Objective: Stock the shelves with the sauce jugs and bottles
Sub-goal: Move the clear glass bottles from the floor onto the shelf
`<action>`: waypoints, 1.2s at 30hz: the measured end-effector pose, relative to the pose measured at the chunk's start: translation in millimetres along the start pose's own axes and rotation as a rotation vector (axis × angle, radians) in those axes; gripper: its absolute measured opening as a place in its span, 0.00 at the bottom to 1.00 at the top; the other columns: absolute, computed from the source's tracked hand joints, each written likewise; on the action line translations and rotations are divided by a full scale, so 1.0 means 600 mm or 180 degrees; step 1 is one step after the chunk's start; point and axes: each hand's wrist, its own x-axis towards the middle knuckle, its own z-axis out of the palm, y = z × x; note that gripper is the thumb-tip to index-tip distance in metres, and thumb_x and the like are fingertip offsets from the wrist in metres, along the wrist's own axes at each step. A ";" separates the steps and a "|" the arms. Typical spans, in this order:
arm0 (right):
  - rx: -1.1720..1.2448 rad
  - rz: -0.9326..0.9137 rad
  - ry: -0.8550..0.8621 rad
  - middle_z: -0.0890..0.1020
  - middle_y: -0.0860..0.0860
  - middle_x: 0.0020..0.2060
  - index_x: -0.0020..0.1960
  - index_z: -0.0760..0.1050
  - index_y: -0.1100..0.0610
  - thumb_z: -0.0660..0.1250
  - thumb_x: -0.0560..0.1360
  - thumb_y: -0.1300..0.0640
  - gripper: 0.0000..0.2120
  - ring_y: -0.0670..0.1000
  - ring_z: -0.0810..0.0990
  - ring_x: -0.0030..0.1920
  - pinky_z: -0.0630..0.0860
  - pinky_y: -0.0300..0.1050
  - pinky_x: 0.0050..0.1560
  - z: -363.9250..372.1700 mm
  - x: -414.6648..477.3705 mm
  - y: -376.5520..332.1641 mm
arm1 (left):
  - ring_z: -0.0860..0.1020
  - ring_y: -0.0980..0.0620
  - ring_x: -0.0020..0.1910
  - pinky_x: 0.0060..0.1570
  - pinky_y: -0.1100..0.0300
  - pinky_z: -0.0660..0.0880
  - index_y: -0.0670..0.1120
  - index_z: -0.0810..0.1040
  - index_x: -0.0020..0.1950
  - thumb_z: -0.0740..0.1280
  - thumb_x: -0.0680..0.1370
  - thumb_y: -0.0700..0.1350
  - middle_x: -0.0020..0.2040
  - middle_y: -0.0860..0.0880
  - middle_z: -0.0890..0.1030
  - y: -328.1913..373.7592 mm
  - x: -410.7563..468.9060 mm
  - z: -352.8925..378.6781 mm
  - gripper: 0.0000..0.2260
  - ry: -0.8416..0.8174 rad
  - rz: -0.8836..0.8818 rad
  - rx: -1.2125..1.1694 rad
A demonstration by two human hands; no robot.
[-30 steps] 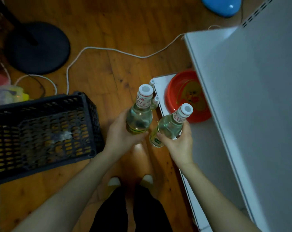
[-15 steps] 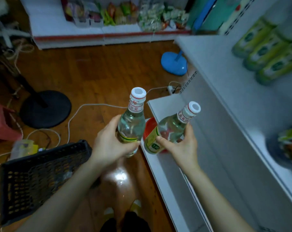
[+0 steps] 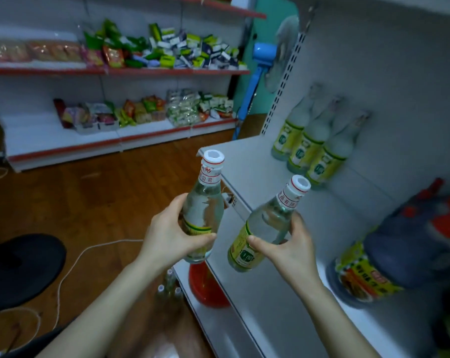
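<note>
Raised from floor height to shelf (image 3: 244,161), left hand (image 3: 172,236) curled round left bottle (image 3: 206,202), right hand (image 3: 292,250) round right bottle (image 3: 270,218), ready to join the row (image 3: 306,146).

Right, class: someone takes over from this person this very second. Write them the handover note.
Left hand: grips a clear glass bottle with white cap and yellow label, near upright, at the front edge of the white metal shelf.
Right hand: grips a second matching bottle, tilted, above that shelf.
Done: three matching bottles stand in a row at the shelf's back; a dark jug with yellow-red label stands beside them.
Left: shelve both held bottles, probably by the row; a few capped bottles wait on the floor.
</note>
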 end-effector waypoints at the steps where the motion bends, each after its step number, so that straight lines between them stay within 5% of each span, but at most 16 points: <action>1: -0.0023 -0.0052 0.0042 0.79 0.39 0.46 0.50 0.71 0.44 0.79 0.59 0.63 0.28 0.31 0.77 0.45 0.73 0.26 0.43 -0.008 0.011 -0.006 | 0.72 0.61 0.51 0.48 0.67 0.69 0.58 0.66 0.62 0.80 0.60 0.51 0.48 0.69 0.70 0.008 0.015 0.005 0.35 0.0011 0.0061 -0.0013; 7: -0.0035 -0.0021 0.0232 0.78 0.37 0.47 0.51 0.71 0.42 0.79 0.59 0.58 0.27 0.33 0.77 0.47 0.76 0.40 0.50 -0.048 0.063 -0.032 | 0.73 0.61 0.51 0.50 0.65 0.69 0.58 0.67 0.62 0.79 0.60 0.51 0.49 0.66 0.72 0.052 0.102 0.028 0.34 -0.0096 0.0351 -0.0059; 17: -0.0047 -0.0058 0.0950 0.80 0.31 0.44 0.49 0.71 0.42 0.79 0.60 0.64 0.27 0.34 0.78 0.48 0.76 0.40 0.49 -0.066 0.150 -0.050 | 0.75 0.57 0.50 0.50 0.62 0.72 0.54 0.70 0.62 0.77 0.56 0.55 0.50 0.59 0.76 0.084 0.276 0.080 0.36 -0.0666 0.0712 -0.0274; 22: -0.0213 0.0143 0.1380 0.78 0.36 0.48 0.52 0.70 0.41 0.79 0.59 0.62 0.30 0.32 0.77 0.48 0.77 0.45 0.52 -0.054 0.173 -0.051 | 0.75 0.57 0.48 0.49 0.61 0.73 0.54 0.70 0.64 0.79 0.60 0.49 0.46 0.60 0.75 0.078 0.348 0.111 0.34 -0.0986 0.0763 -0.0311; 27: -0.0334 0.0373 0.1675 0.79 0.37 0.47 0.51 0.71 0.42 0.79 0.59 0.63 0.29 0.33 0.78 0.48 0.77 0.45 0.51 -0.045 0.175 -0.044 | 0.78 0.53 0.49 0.49 0.55 0.76 0.51 0.71 0.62 0.78 0.57 0.54 0.48 0.56 0.78 0.056 0.395 0.135 0.36 -0.1174 0.0855 -0.0354; 36: -0.0465 0.0609 0.1910 0.80 0.40 0.50 0.58 0.73 0.52 0.80 0.58 0.63 0.31 0.36 0.78 0.50 0.77 0.44 0.52 -0.024 0.189 -0.030 | 0.77 0.50 0.53 0.52 0.47 0.76 0.52 0.69 0.62 0.76 0.60 0.56 0.50 0.57 0.75 0.056 0.436 0.164 0.33 -0.1443 0.1095 -0.0312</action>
